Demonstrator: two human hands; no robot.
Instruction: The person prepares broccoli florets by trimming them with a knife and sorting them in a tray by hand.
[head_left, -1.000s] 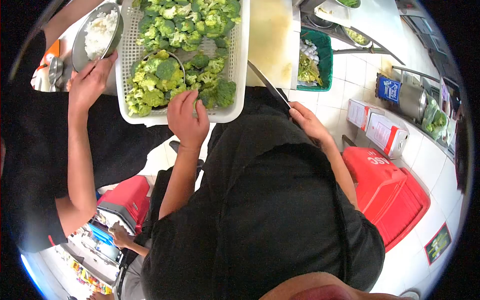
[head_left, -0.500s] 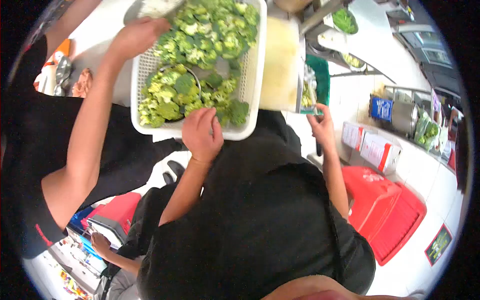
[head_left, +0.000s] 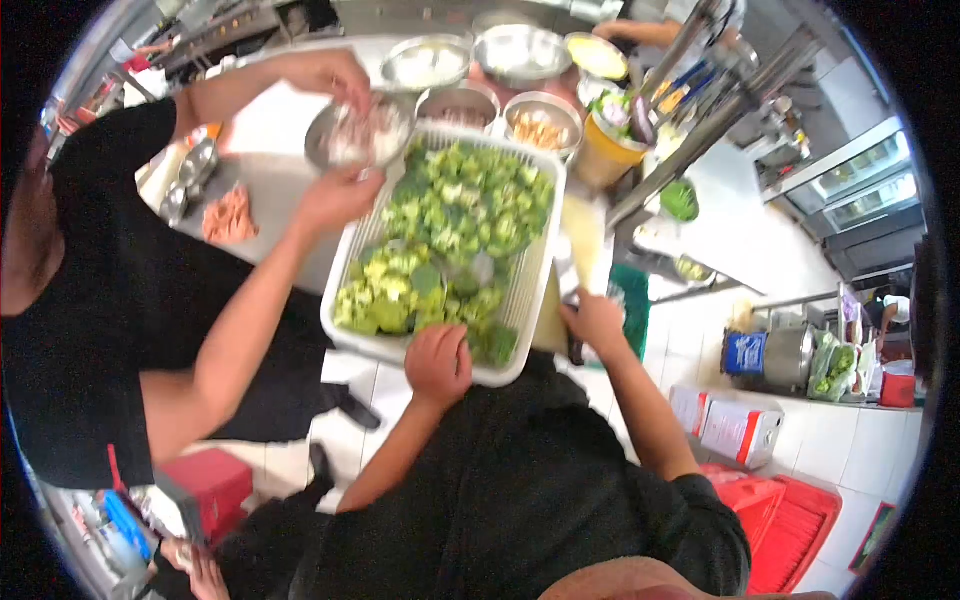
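My left hand (head_left: 440, 366) is over the near rim of a white plastic basket (head_left: 549, 262), fingers curled closed; whatever they hold is hidden. Cut broccoli (head_left: 470, 200) fills much of the basket, with more heaped in a round bowl at its near left. Larger green broccoli pieces (head_left: 492, 343) lie just right of my left hand. My right hand (head_left: 597, 325) is closed around a knife (head_left: 566, 275) beside the basket; its pale blade points away over the cutting board (head_left: 583, 228).
At left, a co-worker's hands (head_left: 340, 195) work at a metal bowl (head_left: 318, 140). Several food bowls (head_left: 540, 122) line the back of the table, near a yellow-rimmed tub (head_left: 610, 155). A green crate (head_left: 630, 300) and red plastic crates (head_left: 790, 530) are at right.
The view has tilted up, bringing the back bowls into sight. My right hand has moved left from the green crate to the board beside the basket. The co-worker's hand has left the broccoli for the metal bowl.
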